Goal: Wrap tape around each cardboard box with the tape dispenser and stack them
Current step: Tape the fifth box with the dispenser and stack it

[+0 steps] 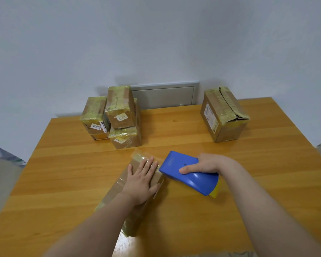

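A long flat cardboard box [117, 193] lies on the wooden table [193, 210] in front of me. My left hand [140, 180] presses flat on its top, fingers straight. My right hand [202, 164] grips a blue tape dispenser [191, 175] whose nose touches the box's right edge; a yellow part shows at its rear. At the back left stands a stack of taped cardboard boxes [117, 115], several in all. A larger cardboard box [224, 114] with a torn top stands alone at the back right.
A grey wall panel [163, 95] sits behind the table against the pale wall. The table's left edge runs down past a patterned cloth [6, 154]. Bare tabletop lies between the stack and the larger box.
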